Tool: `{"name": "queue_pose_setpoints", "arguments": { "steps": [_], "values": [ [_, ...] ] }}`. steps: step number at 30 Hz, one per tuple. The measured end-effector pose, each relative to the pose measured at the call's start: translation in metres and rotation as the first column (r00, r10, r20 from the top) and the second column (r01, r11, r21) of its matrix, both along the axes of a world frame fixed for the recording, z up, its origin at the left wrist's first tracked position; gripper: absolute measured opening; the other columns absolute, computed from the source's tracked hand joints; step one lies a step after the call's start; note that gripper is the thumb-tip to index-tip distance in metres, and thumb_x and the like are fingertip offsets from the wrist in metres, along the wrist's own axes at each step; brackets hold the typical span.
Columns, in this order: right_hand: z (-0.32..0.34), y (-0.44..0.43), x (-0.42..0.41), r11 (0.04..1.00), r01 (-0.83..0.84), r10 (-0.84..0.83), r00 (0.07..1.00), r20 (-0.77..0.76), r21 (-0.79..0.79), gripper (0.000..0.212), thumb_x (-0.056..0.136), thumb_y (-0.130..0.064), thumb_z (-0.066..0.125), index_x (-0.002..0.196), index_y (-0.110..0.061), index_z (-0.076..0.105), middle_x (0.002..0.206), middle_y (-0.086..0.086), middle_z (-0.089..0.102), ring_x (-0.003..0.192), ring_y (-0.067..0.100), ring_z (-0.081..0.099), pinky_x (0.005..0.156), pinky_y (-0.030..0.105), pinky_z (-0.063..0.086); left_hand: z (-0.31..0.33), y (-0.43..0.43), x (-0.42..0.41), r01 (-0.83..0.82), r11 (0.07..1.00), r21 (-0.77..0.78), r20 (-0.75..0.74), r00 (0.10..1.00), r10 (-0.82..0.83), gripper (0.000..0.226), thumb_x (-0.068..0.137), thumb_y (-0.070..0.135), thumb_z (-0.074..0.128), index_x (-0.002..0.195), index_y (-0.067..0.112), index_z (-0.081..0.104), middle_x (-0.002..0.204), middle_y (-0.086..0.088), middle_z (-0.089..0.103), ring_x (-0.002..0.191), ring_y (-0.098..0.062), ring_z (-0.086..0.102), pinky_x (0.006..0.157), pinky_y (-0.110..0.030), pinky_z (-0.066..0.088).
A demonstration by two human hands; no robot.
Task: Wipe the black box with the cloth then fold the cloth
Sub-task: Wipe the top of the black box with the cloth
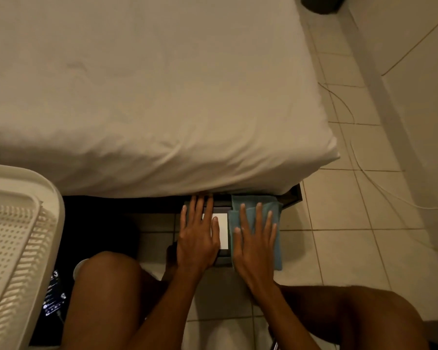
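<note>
The black box (222, 258) lies on the tiled floor at the foot of the bed, with a white panel on its top. My left hand (196, 234) rests flat on the box's left half, fingers spread, covering much of it. A light blue cloth (274, 210) is draped over the box's right side. My right hand (256, 242) presses flat on the cloth with its fingers apart. The far end of the box and cloth reaches under the bed's edge.
A bed with a beige sheet (149, 97) fills the upper view. A white perforated basket (15, 236) stands at the left, with a lit phone (53, 294) beside it. My bare knees frame the bottom. A thin cable (359, 157) runs over the tiles at right.
</note>
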State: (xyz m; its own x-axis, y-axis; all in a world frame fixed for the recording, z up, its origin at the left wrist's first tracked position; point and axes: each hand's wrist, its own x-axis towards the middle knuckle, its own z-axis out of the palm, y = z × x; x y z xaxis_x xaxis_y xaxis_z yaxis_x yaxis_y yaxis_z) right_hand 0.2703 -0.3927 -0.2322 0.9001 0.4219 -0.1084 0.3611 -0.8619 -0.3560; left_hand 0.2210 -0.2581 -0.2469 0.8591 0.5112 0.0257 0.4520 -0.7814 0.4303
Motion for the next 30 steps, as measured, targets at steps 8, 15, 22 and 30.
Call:
{"name": "queue_pose_setpoints", "arguments": {
  "steps": [8, 15, 22, 30],
  "values": [
    [-0.001, 0.011, 0.016, 0.996, 0.081, -0.080, 0.997, 0.024, -0.034, 0.057, 0.103, -0.045, 0.025, 0.157, -0.033, 0.013, 0.167, 0.006, -0.003, 0.152, 0.027, -0.012, 0.123, 0.054, 0.000, -0.004, 0.000, 0.000, 0.001, 1.000, -0.007, 0.002, 1.000, -0.001, 0.056, 0.103, 0.035, 0.025, 0.156, 0.021, 0.017, 0.164, -0.002, 0.018, 0.152, -0.014, 0.007, 0.124, -0.042, 0.011],
    [-0.003, 0.012, 0.039, 0.990, 0.137, -0.136, 0.991, 0.019, -0.045, 0.057, 0.101, -0.047, 0.018, 0.156, -0.030, 0.021, 0.166, 0.008, 0.006, 0.153, 0.028, -0.006, 0.123, 0.053, 0.002, -0.003, 0.000, 0.001, -0.006, 1.000, -0.013, 0.002, 1.000, 0.006, 0.056, 0.103, 0.035, 0.025, 0.156, 0.020, 0.018, 0.163, -0.003, 0.019, 0.152, -0.016, 0.009, 0.124, -0.043, 0.013],
    [0.002, 0.008, 0.005, 0.999, 0.044, -0.044, 0.998, -0.040, -0.005, 0.058, 0.101, -0.050, 0.014, 0.156, -0.039, 0.000, 0.166, 0.002, -0.012, 0.151, 0.022, -0.018, 0.122, 0.047, -0.011, -0.005, 0.002, 0.002, -0.013, 1.000, -0.007, 0.003, 1.000, 0.013, 0.055, 0.102, 0.033, 0.027, 0.155, 0.019, 0.022, 0.162, -0.004, 0.024, 0.152, -0.016, 0.013, 0.124, -0.040, 0.010],
    [0.017, -0.036, 0.056, 0.792, 0.513, -0.377, 0.837, -0.396, 0.330, 0.043, 0.102, -0.031, 0.045, 0.142, -0.015, 0.047, 0.138, 0.012, 0.050, 0.124, 0.029, 0.052, 0.098, 0.041, 0.047, -0.004, 0.004, 0.002, 0.001, 1.000, 0.004, 0.038, 0.999, -0.001, 0.054, 0.099, 0.032, 0.032, 0.150, 0.015, 0.037, 0.157, -0.006, 0.036, 0.148, -0.020, 0.026, 0.121, -0.045, 0.020]
  ]
}}
